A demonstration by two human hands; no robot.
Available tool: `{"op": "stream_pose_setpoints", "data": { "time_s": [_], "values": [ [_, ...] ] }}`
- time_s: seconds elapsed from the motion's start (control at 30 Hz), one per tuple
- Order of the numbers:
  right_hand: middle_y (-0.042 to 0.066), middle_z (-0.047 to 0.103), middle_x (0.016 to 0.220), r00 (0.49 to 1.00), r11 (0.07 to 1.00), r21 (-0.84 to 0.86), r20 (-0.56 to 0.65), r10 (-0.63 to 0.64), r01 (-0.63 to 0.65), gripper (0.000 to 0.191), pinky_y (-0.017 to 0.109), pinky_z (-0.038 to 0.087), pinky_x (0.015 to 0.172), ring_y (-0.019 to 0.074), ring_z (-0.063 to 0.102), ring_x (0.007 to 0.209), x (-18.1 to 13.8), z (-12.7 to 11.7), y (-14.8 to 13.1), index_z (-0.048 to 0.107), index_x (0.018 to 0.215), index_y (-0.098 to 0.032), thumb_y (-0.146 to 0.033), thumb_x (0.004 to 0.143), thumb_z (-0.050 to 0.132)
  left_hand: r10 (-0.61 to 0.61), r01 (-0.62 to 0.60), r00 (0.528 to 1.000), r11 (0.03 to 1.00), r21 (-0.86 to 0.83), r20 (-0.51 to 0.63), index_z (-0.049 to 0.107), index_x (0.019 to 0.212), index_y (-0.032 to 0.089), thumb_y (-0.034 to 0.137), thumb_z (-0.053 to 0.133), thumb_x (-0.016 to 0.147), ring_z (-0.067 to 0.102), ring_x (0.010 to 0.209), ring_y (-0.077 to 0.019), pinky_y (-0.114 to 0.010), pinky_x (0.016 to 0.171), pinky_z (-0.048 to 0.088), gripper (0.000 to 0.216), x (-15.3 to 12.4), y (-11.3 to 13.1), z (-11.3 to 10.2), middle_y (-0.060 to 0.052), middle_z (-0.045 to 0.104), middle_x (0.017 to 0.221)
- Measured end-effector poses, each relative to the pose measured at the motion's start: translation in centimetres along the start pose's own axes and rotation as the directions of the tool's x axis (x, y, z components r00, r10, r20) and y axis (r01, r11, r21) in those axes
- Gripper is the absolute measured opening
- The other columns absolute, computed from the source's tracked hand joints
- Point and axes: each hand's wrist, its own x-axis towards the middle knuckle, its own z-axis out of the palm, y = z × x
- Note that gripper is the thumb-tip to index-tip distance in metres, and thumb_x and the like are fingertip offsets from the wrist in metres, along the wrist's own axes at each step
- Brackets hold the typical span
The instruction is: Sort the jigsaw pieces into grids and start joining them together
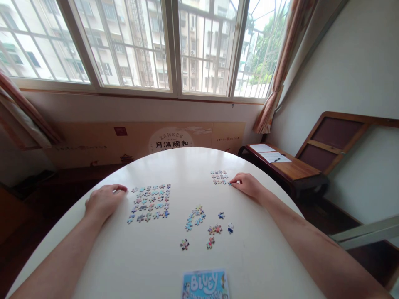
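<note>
My right hand rests on the right of the table, its fingertips pinched on a small blue jigsaw puzzle piece. That piece lies at the right end of a small group of loose pieces set in rows. On the left, my left hand lies beside a larger grid of separate puzzle pieces. Its thumb and forefinger come together near the grid's upper left corner; whatever is between them is too small to make out. Partly joined pieces lie in the middle.
The round white table carries several more piece clusters, such as a red-toned one and a dark one. A blue "Bluey" picture card lies at the near edge. A wooden bench with papers stands beyond at right.
</note>
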Motion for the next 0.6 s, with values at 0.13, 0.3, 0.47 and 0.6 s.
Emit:
{"op": "stream_pose_setpoints", "data": {
  "time_s": [0.13,0.3,0.47,0.6],
  "values": [
    [0.003,0.074,0.095,0.999,1.000,-0.001,-0.035,0.014,-0.014,0.019,0.029,0.049,0.079,0.0167,0.064,0.081,0.4,0.6,0.1,0.081,0.095,-0.025,-0.024,0.087,0.064,-0.003,0.002,1.000,1.000,-0.008,-0.005,0.076,0.106,0.028,0.042,0.049,0.080,0.060,0.108,-0.0328,-0.041,0.087,0.049,0.040,-0.1,0.1,-0.1,-0.008,0.066,0.127],
    [0.004,0.074,0.097,0.997,1.000,-0.010,-0.074,0.024,-0.025,0.020,0.031,0.050,0.082,0.0180,0.065,0.084,0.8,1.2,0.0,0.080,0.096,-0.025,-0.025,0.089,0.061,-0.002,0.001,1.000,1.000,-0.012,-0.022,0.078,0.104,0.028,0.041,0.051,0.078,0.061,0.103,-0.0321,-0.041,0.085,0.050,0.039,-0.2,0.2,-0.3,-0.008,0.067,0.125],
    [0.004,0.074,0.098,0.997,1.000,-0.012,-0.075,0.022,-0.023,0.021,0.031,0.050,0.082,0.0185,0.066,0.085,0.8,1.2,0.1,0.080,0.097,-0.025,-0.027,0.089,0.061,0.002,-0.002,1.000,1.000,-0.009,-0.025,0.077,0.104,0.028,0.042,0.052,0.079,0.061,0.104,-0.0321,-0.040,0.085,0.050,0.039,-0.2,0.2,-0.2,-0.009,0.068,0.124],
    [0.004,0.074,0.095,0.996,1.000,-0.002,-0.086,0.019,-0.019,0.019,0.031,0.049,0.081,0.0178,0.065,0.083,0.8,1.3,0.2,0.080,0.095,-0.025,-0.027,0.089,0.062,0.004,-0.005,0.999,1.000,-0.008,-0.035,0.078,0.102,0.028,0.041,0.053,0.078,0.061,0.104,-0.0322,-0.040,0.084,0.050,0.038,-0.3,0.3,-0.3,-0.009,0.068,0.123]
  ]
}}
